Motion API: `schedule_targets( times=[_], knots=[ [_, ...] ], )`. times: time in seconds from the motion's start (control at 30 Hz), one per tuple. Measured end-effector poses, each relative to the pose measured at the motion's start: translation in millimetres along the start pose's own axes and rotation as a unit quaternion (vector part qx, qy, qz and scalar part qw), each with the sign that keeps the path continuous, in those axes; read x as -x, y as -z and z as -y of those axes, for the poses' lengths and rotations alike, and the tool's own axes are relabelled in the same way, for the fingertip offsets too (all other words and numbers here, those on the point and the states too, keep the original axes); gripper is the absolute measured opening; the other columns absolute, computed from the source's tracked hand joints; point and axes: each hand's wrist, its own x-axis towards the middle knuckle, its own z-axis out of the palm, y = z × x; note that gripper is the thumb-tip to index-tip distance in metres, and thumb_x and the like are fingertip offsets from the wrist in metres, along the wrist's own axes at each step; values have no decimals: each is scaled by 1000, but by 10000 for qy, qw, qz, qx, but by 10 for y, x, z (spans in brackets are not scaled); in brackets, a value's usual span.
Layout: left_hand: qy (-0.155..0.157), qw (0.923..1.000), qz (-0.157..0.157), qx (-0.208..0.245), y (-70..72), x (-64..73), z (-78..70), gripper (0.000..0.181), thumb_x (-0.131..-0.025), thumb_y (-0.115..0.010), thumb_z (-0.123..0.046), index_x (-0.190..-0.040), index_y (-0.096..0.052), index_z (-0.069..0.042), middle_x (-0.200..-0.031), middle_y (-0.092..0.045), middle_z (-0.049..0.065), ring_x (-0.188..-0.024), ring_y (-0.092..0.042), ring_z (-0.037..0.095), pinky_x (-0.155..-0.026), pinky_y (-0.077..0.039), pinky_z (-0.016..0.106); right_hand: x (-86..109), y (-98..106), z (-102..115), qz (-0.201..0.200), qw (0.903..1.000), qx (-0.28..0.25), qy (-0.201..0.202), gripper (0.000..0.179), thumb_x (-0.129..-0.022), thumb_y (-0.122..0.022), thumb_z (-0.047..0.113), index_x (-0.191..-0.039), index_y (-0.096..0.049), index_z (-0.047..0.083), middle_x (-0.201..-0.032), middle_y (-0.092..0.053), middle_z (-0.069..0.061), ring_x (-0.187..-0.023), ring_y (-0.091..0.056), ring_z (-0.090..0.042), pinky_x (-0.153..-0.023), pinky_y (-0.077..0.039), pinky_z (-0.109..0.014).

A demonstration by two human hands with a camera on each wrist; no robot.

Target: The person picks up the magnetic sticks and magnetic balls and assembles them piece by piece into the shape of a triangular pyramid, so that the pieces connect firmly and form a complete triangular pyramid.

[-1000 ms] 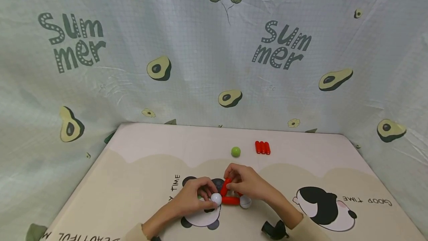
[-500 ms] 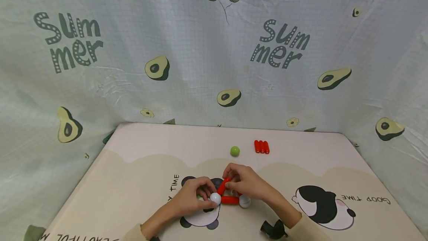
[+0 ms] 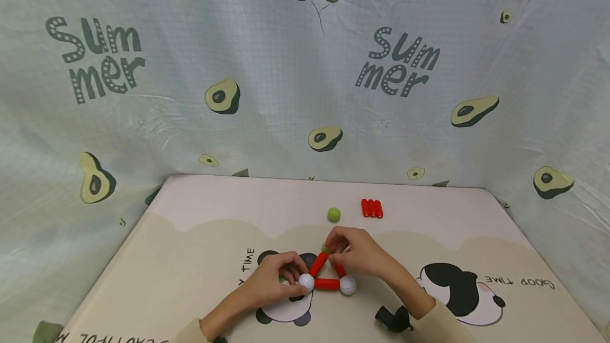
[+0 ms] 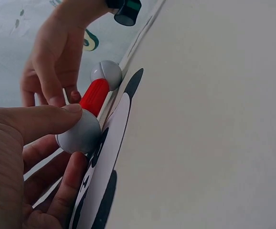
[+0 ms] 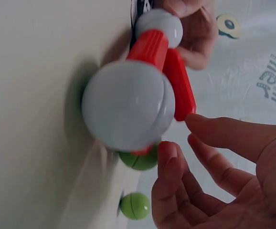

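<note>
My left hand (image 3: pixel 274 277) pinches a white ball (image 4: pixel 78 131) between thumb and fingers, low over the printed panda. A red rod (image 3: pixel 326 283) joins it to a second white ball (image 3: pixel 348 285) on the right. Another red rod (image 3: pixel 318 263) slants up from the held ball toward a green ball (image 3: pixel 326 249), and a third red rod (image 3: pixel 339 270) runs between that green ball and the right white ball. Together they outline a triangle. Beside the green corner, my right hand (image 3: pixel 357 250) has its thumb and fingers apart, fingertips right at the ball.
Behind the hands, a loose green ball (image 3: pixel 334 215) lies on the printed tabletop (image 3: pixel 214 200). To its right, three red rods (image 3: pixel 372 208) sit side by side. A cloth curtain (image 3: pixel 276 94) with avocado prints stands along the table's far edge.
My right hand swung the slanted rod's top end left into line with the left white ball, then moved off it slightly right, exposing the green corner ball. My left hand stays on the white ball.
</note>
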Motion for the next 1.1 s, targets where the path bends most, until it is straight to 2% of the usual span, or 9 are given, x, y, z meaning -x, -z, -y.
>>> schedule_targets(
  times=[0.13,0.3,0.4,0.6,0.87,1.1],
  knots=[
    [14,10000,-22,4,3,1,0,26,-84,-86,-22,-104,-72,-15,-94,-71,4,-75,-65,5,-73,-57,21,9,54,-61,-18,9993,216,-309,35,-87,-79,8,-118,-63,7,-92,-68,-1,-82,-62,-13,-70,-53,-22],
    [43,10000,-17,-4,8,3,11,26,-84,-86,-24,-104,-72,-15,-97,-72,4,-77,-66,6,-73,-57,21,9,55,-141,571,9950,-244,-783,61,-86,-79,10,-139,-49,6,-86,-65,-2,-74,-61,-16,-69,-54,-28],
    [48,10000,-4,-17,10,1,15,27,-84,-86,-25,-105,-72,-16,-97,-72,3,-78,-66,5,-73,-57,21,-1,40,-180,830,9905,-643,-886,62,-88,-77,9,-142,-48,6,-84,-65,-3,-72,-61,-17,-69,-53,-30],
    [-80,10000,14,-26,18,-5,25,26,-87,-83,-28,-107,-72,-14,-98,-73,4,-80,-66,5,-74,-57,22,-18,32,-239,876,9863,-1051,-926,63,-90,-75,10,-145,-45,8,-88,-64,-4,-75,-61,-18,-71,-55,-31],
    [-36,10000,16,-64,19,-15,15,24,-89,-81,-30,-108,-73,-16,-97,-74,3,-80,-67,4,-75,-57,21,-15,51,-255,924,9857,-1161,-803,59,-90,-73,9,-143,-47,9,-92,-62,-6,-80,-62,-18,-72,-58,-29],
    [31,9999,-24,-118,19,-15,17,23,-89,-81,-30,-107,-74,-17,-96,-74,3,-80,-67,5,-75,-56,21,-13,57,-219,979,9851,-1204,-743,58,-90,-72,8,-142,-48,8,-93,-62,-6,-80,-62,-17,-73,-59,-33]
  ],
)
